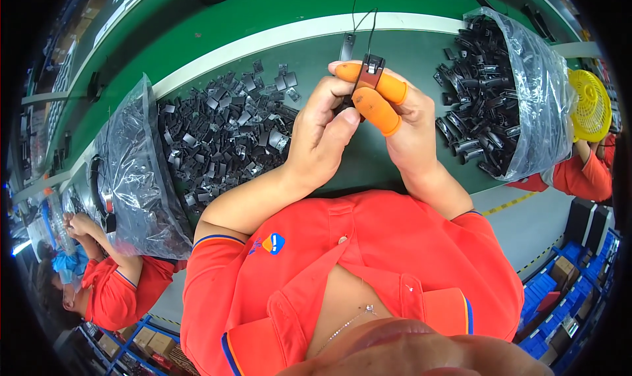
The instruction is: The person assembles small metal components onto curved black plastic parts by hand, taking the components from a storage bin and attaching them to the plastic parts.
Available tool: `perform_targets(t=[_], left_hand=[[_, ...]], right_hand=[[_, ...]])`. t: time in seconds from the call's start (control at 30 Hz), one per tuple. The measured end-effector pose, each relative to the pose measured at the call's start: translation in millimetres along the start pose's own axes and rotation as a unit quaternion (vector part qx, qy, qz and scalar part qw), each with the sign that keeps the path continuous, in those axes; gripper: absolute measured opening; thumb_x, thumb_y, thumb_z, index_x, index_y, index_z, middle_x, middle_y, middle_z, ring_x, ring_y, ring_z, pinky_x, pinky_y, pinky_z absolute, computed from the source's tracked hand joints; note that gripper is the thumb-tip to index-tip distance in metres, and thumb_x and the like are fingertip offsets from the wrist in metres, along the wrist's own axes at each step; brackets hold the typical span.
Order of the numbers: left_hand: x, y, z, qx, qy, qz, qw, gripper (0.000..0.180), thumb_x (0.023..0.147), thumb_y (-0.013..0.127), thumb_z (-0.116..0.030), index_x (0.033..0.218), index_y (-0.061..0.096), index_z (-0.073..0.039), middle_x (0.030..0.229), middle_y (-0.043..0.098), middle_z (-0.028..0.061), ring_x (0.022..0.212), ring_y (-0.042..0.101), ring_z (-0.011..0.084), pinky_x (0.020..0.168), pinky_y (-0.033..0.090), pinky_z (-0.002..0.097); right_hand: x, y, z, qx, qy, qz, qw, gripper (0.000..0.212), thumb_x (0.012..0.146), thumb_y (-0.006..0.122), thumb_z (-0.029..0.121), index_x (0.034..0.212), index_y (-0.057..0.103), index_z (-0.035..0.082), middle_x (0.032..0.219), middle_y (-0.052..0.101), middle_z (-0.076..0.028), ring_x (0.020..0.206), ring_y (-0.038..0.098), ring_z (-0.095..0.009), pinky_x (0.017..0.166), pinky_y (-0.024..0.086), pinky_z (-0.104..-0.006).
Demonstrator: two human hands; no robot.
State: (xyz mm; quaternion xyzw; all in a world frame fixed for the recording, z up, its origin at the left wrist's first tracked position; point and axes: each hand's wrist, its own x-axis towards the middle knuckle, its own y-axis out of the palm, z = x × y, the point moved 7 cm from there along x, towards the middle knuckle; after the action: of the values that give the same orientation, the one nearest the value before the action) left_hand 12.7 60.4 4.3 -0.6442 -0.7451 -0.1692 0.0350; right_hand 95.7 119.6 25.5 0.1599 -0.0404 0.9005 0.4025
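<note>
Above the middle of the table, my two hands meet around a small black plastic part with a thin black cord running up from it. My right hand wears orange finger cots on its thumb and index finger and pinches the part. My left hand is closed from the other side, thumb and fingers near the lower end of the part. What lies between its fingertips is mostly hidden. Just behind the hands, a narrow dark piece hangs or lies near the cord.
Loose small black plastic pieces spill from a clear bag on the left. Longer black parts fill another clear bag on the right, with a yellow basket beyond. Co-workers in red sit on both sides.
</note>
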Motion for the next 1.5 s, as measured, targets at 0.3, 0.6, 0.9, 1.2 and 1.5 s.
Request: perform_targets(t=[0.3, 0.6, 0.9, 1.2, 1.5], left_hand=[[3, -1, 12, 0.101, 0.007, -0.041, 0.994, 0.031, 0.091, 0.047, -0.028, 0.103, 0.050, 0.001, 0.088, 0.059, 0.0089, 0.080, 0.057, 0.0136, 0.071, 0.045, 0.0253], [7, 12, 12, -0.166, -0.148, 0.080, 0.972, 0.046, 0.091, 0.044, -0.037, 0.107, 0.053, 0.005, 0.105, 0.058, 0.0127, 0.098, 0.056, 0.0203, 0.085, 0.044, 0.0317], [1, 23, -16, 0.229, 0.003, 0.147, 0.962, 0.053, 0.077, 0.064, -0.036, 0.112, 0.047, 0.001, 0.097, 0.057, 0.0143, 0.089, 0.057, 0.0292, 0.079, 0.044, 0.0349], [-4, 22, -13, 0.286, 0.057, 0.131, 0.947, 0.052, 0.077, 0.063, -0.038, 0.110, 0.051, 0.000, 0.090, 0.058, 0.0141, 0.081, 0.058, 0.0302, 0.071, 0.046, 0.0341], [2, 26, -17, 0.136, -0.018, 0.219, 0.966, 0.042, 0.069, 0.073, -0.022, 0.100, 0.056, 0.001, 0.089, 0.062, 0.0081, 0.080, 0.061, 0.0188, 0.074, 0.047, 0.0291]], right_hand=[[-11, 3, -14, 0.055, 0.067, -0.049, 0.995, 0.029, 0.083, 0.059, 0.011, 0.109, 0.055, -0.001, 0.100, 0.059, -0.008, 0.084, 0.056, -0.012, 0.075, 0.046, -0.0239], [-9, -13, 10, -0.193, -0.041, 0.054, 0.979, 0.034, 0.073, 0.068, 0.008, 0.105, 0.057, 0.002, 0.107, 0.058, -0.006, 0.092, 0.057, -0.015, 0.079, 0.045, -0.0258], [-17, -7, 24, -0.206, -0.074, 0.054, 0.974, 0.034, 0.071, 0.068, 0.006, 0.103, 0.058, 0.001, 0.098, 0.064, -0.005, 0.082, 0.059, -0.013, 0.066, 0.046, -0.0209], [-19, -2, 23, -0.181, -0.132, 0.085, 0.971, 0.029, 0.072, 0.069, 0.014, 0.095, 0.058, -0.001, 0.097, 0.062, -0.009, 0.079, 0.060, -0.015, 0.067, 0.048, -0.0243], [-14, 0, 29, -0.230, -0.144, 0.118, 0.955, 0.027, 0.072, 0.067, 0.012, 0.094, 0.058, -0.001, 0.096, 0.063, -0.007, 0.083, 0.061, -0.018, 0.074, 0.049, -0.0298]])
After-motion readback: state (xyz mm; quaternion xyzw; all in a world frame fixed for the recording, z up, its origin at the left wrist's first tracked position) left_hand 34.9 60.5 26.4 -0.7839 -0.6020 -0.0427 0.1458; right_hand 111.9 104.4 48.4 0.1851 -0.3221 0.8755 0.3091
